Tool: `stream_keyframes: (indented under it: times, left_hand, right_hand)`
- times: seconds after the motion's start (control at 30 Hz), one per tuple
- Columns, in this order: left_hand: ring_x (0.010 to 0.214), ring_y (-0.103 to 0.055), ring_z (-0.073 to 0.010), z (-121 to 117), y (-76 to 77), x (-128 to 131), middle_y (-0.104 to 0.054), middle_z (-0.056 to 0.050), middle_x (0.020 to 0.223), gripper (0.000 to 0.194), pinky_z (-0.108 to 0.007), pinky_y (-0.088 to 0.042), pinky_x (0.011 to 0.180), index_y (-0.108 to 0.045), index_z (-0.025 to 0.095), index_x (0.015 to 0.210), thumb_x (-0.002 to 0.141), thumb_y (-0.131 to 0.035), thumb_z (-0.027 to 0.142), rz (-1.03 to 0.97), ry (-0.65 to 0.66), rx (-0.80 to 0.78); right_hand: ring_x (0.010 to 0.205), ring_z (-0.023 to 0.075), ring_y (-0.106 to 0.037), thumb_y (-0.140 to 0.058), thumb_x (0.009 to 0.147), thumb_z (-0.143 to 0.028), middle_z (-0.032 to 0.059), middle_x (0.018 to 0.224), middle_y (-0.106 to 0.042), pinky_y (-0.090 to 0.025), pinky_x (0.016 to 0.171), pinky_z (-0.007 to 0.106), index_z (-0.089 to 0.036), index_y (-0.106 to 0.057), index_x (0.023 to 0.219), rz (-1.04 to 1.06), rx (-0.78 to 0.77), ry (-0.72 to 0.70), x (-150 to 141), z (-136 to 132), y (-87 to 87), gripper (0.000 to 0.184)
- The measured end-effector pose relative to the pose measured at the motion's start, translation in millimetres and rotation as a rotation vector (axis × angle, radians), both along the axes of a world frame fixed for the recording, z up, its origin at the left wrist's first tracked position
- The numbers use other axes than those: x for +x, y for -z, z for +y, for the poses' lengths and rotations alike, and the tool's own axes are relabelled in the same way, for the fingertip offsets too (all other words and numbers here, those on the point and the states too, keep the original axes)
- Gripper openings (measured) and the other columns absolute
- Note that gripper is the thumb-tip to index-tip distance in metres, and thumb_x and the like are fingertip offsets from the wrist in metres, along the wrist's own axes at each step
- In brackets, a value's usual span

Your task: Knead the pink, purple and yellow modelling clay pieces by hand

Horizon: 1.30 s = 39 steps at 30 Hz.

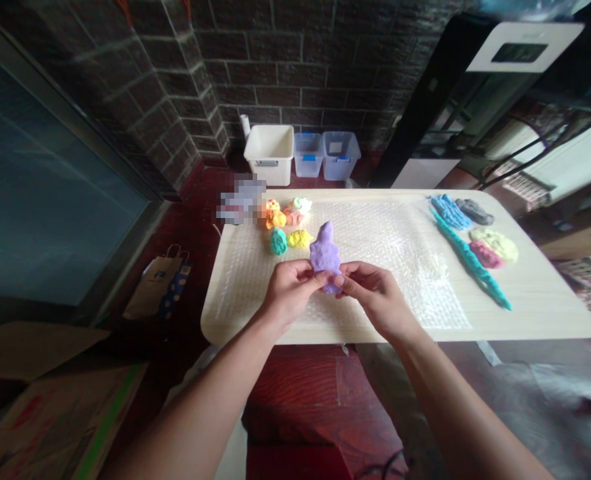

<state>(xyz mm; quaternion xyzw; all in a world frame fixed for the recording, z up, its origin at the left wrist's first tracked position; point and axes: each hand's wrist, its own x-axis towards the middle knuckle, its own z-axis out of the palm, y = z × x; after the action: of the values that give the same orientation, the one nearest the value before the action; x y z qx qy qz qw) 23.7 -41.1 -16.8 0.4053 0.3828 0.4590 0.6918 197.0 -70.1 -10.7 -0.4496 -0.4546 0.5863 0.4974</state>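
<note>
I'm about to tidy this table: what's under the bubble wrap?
The pale tabletop shows through the clear bubble wrap. Whatever lies beneath the part hidden by the left hand, right hand and purple clay they hold cannot be seen.

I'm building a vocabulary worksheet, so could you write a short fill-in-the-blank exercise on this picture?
1. The left hand and right hand hold a clay piece colored ____.
2. Immediately right of the green lump, the neighboring lump is colored ____.
3. Beyond the table stand one white bin and ____ see-through bins.

Missing words: purple; yellow; two.
</note>
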Motion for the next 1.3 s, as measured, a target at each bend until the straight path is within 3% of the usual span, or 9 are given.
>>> stream_keyframes:
  times: [0.3, 0.6, 0.83, 1.13, 1.3]
  left_hand:
    - [0.078, -0.073, -0.0193, -0.8, 2.2, -0.7, -0.08, -0.011, 0.089, 0.037, -0.033, -0.059, 0.077, -0.081, 0.012, 0.093, 0.079, -0.088, 0.045, 0.013, 0.072, 0.008]
    - [0.075, -0.073, -0.0204, 0.9, 11.1, -3.7, -0.08, -0.011, 0.086, 0.032, -0.032, -0.057, 0.074, -0.081, 0.012, 0.09, 0.086, -0.081, 0.045, 0.196, 0.083, 0.191]
    - [0.082, -0.075, -0.0195, 1.1, 6.6, -2.5, -0.081, -0.01, 0.09, 0.03, -0.031, -0.058, 0.081, -0.08, 0.013, 0.093, 0.08, -0.087, 0.038, 0.093, 0.071, 0.111]
    - [0.079, -0.074, -0.0193, -0.6, 3.4, -0.9, -0.079, -0.009, 0.084, 0.027, -0.031, -0.059, 0.079, -0.079, 0.012, 0.087, 0.08, -0.086, 0.037, 0.082, 0.096, 0.076]
    - [0.075, -0.072, -0.0161, 0.4, 2.8, -0.6, -0.079, -0.007, 0.083, 0.024, -0.027, -0.055, 0.074, -0.078, 0.013, 0.086, 0.082, -0.084, 0.035, 0.093, 0.035, 0.114]
  right_hand:
    - [0.072, 0.0176, -0.071, -0.088, 0.081, -0.052, 0.0075, 0.084, -0.081, -0.06, 0.066, 0.03, -0.02, -0.087, 0.095, -0.096, -0.018, -0.015, -0.2, -1.1, -4.7, 0.035]
    - [0.06, 0.0147, -0.064, -0.091, 0.076, -0.048, 0.0058, 0.073, -0.077, -0.056, 0.058, 0.029, -0.017, -0.086, 0.086, -0.159, 0.009, 0.064, 1.0, 0.3, 3.1, 0.033]
    - [0.068, 0.0159, -0.067, -0.088, 0.081, -0.047, 0.0066, 0.079, -0.078, -0.058, 0.061, 0.029, -0.019, -0.086, 0.09, -0.12, 0.005, 0.063, 0.3, -1.1, -1.8, 0.03]
    - [0.062, 0.0136, -0.064, -0.09, 0.08, -0.046, 0.004, 0.069, -0.073, -0.054, 0.059, 0.027, -0.018, -0.085, 0.082, -0.106, 0.016, 0.06, 1.5, -0.5, 1.8, 0.028]
    - [0.067, 0.0145, -0.067, -0.093, 0.077, -0.045, 0.0048, 0.08, -0.077, -0.06, 0.063, 0.028, -0.02, -0.086, 0.09, -0.064, 0.002, 0.034, 0.4, -0.9, -0.9, 0.029]
